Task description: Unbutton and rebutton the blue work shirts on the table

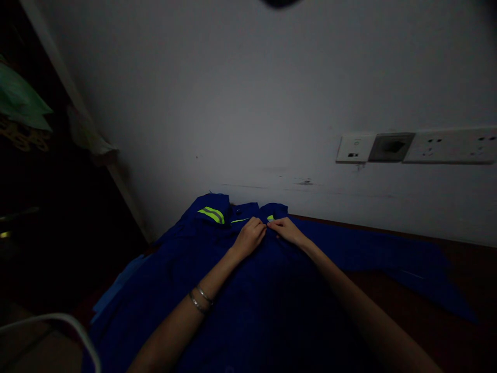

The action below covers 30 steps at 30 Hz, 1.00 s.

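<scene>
Pinching at the blue garment [178, 269], left hand [250, 235] and right hand [286, 229] come nearly fingertip to fingertip, both closed on its cloth, it seems, though the gloom blurs the exact grip. And the garment lies spread right beneath them, reaching back toward the body! A yellow stripe [212, 214] shines left of the left hand, a smaller bright patch [271, 218] just past the right fingertips. Two bracelets [195, 303] circle the left forearm. Beyond both hands rises the pale wall [233, 103], sockets [446, 145] off to the right hand's far side.
</scene>
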Each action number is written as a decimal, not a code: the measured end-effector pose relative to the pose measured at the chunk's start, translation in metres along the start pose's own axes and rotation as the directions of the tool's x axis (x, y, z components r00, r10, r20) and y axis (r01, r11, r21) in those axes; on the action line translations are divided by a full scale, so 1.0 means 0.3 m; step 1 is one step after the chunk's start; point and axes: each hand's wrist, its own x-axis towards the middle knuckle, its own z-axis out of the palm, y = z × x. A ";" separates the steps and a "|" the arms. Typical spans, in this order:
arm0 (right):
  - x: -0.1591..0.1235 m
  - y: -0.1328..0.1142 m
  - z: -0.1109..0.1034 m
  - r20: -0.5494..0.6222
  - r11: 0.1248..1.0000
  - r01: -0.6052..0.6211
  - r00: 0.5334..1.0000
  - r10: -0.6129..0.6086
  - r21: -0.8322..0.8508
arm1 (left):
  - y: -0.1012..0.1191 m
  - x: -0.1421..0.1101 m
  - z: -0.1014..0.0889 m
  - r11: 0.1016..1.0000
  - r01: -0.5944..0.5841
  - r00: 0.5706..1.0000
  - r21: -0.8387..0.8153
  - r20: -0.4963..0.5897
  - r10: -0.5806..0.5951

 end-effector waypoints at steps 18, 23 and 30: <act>-0.015 -0.063 0.037 -0.196 0.958 -0.043 0.980 -0.014 -0.284 | -0.007 -0.003 0.001 0.976 -0.124 0.992 0.177 0.036 0.120; -0.006 -0.046 0.028 -0.161 0.972 -0.013 0.987 -0.026 -0.236 | -0.015 -0.010 0.006 0.978 -0.149 0.989 0.147 -0.002 0.151; 0.013 -0.011 0.031 -0.155 0.982 0.062 0.984 -0.090 -0.180 | -0.020 -0.026 0.023 0.992 -0.071 0.992 -0.101 -0.111 0.060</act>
